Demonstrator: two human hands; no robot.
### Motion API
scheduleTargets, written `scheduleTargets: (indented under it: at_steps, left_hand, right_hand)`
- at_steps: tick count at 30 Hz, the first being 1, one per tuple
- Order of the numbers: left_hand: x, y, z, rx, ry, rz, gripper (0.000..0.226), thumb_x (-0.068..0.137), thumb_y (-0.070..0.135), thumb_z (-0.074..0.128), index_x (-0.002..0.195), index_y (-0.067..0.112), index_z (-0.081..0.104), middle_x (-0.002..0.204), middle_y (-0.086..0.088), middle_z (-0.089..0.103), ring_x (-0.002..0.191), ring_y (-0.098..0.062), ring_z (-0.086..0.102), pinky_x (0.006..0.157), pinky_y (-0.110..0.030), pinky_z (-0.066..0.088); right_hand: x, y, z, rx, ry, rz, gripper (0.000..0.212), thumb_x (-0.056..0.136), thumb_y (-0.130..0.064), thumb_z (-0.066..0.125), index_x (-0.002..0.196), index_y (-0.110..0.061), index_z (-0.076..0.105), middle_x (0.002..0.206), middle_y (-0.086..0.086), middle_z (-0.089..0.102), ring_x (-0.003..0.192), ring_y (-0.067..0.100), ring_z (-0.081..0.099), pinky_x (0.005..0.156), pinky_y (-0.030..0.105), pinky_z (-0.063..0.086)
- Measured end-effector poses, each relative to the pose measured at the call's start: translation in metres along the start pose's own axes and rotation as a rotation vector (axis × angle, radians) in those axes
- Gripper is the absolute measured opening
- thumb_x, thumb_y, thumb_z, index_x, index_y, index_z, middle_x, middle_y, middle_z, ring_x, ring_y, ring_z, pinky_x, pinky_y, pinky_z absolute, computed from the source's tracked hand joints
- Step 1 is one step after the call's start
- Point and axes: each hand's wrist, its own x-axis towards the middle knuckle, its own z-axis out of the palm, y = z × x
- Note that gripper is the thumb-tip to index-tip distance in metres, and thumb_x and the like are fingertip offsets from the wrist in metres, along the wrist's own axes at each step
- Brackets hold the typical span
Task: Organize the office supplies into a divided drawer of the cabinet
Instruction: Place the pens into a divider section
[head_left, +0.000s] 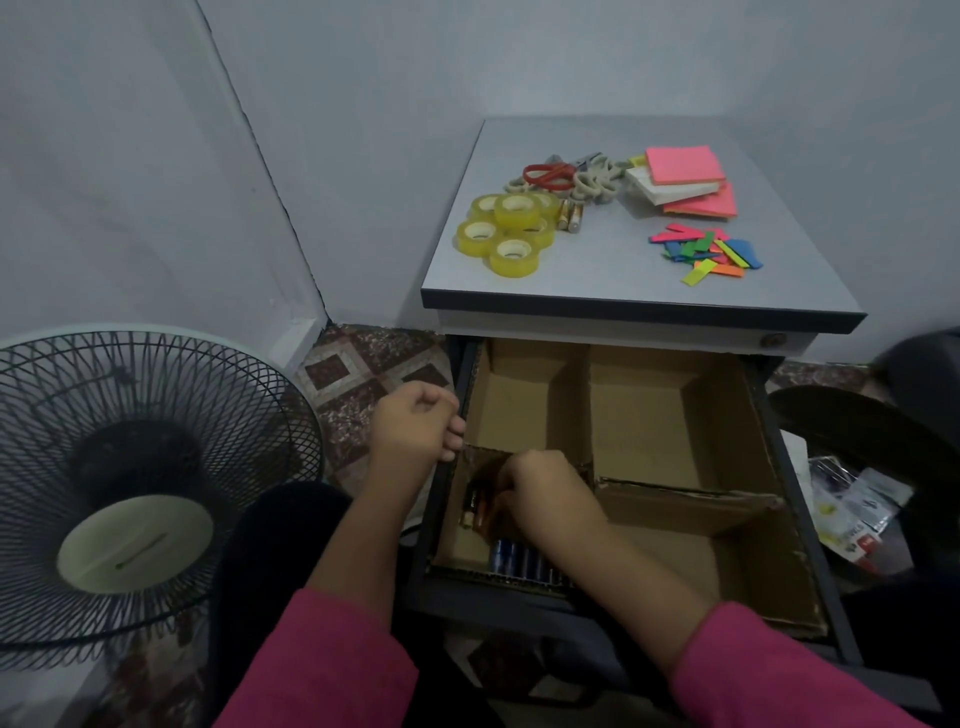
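A black-caged fan (130, 493) lies at about eight o'clock of the view, left of the cabinet (644, 306), and loose packets (852, 514) sit on the floor at three o'clock of the open drawer (779, 467). On the cabinet top, at twelve o'clock from the drawer, lie yellowish tape rolls (506, 231), a few batteries (570, 215) just beside them, scissors (563, 174), pink and white sticky-note pads (685, 179) and scattered coloured tabs (706, 254). The drawer is lined with brown cardboard dividers (685, 493) making four compartments. The near-left one, at seven o'clock of the drawer, holds a row of blue batteries (524, 564) and a few gold-and-black batteries (475, 506). The right hand (545, 493) reaches into that compartment, fingers curled down over the gold ones; whether it grips any cannot be told. The left hand (415, 423), loosely curled, rests on the drawer's left wall, holding nothing visible.
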Motion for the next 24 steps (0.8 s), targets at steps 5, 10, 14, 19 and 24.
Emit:
scheduleTargets:
  at_steps: [5, 10, 14, 19, 24]
  left_hand:
    - [-0.003, 0.000, 0.002, -0.026, -0.037, 0.008, 0.018, 0.095, 0.005, 0.051, 0.079, 0.009, 0.056, 0.061, -0.008, 0.058, 0.040, -0.008, 0.049, 0.039, -0.020, 0.042]
    - [-0.005, 0.002, 0.005, -0.030, -0.067, 0.001, 0.018, 0.095, 0.003, 0.051, 0.078, 0.009, 0.057, 0.062, -0.008, 0.058, 0.041, -0.009, 0.050, 0.040, -0.020, 0.042]
    - [-0.005, 0.001, 0.003, -0.028, -0.054, 0.018, 0.018, 0.095, 0.004, 0.051, 0.078, 0.010, 0.057, 0.063, -0.007, 0.059, 0.042, -0.008, 0.051, 0.040, -0.020, 0.042]
    - [-0.006, 0.000, 0.004, -0.021, -0.054, 0.040, 0.017, 0.095, 0.005, 0.052, 0.079, 0.009, 0.059, 0.063, -0.006, 0.060, 0.042, -0.007, 0.051, 0.041, -0.020, 0.043]
    - [-0.006, 0.000, 0.004, -0.024, -0.061, 0.038, 0.018, 0.094, 0.004, 0.052, 0.079, 0.009, 0.059, 0.063, -0.006, 0.061, 0.041, -0.006, 0.052, 0.041, -0.019, 0.044]
  right_hand:
    - [0.007, 0.001, 0.016, -0.003, -0.010, 0.041, 0.018, 0.092, -0.005, 0.050, 0.091, -0.009, 0.068, 0.089, 0.009, 0.066, 0.072, 0.019, 0.056, 0.065, 0.026, 0.047]
    - [-0.002, 0.000, 0.023, -0.157, 0.032, -0.055, 0.022, 0.089, 0.003, 0.048, 0.094, -0.008, 0.066, 0.093, 0.012, 0.065, 0.088, 0.030, 0.064, 0.069, 0.034, 0.051]
    - [-0.004, 0.003, 0.024, -0.261, 0.021, -0.059, 0.010, 0.088, -0.016, 0.060, 0.094, -0.013, 0.067, 0.097, 0.008, 0.067, 0.093, 0.030, 0.064, 0.067, 0.032, 0.047]
    - [-0.004, 0.004, 0.026, -0.393, 0.013, -0.125, 0.026, 0.085, -0.032, 0.066, 0.106, -0.016, 0.066, 0.109, 0.008, 0.065, 0.103, 0.029, 0.059, 0.072, 0.031, 0.038]
    - [-0.003, 0.000, 0.025, -0.385, 0.011, -0.110, 0.024, 0.089, -0.026, 0.061, 0.109, -0.013, 0.065, 0.115, 0.009, 0.063, 0.106, 0.029, 0.059, 0.079, 0.031, 0.045]
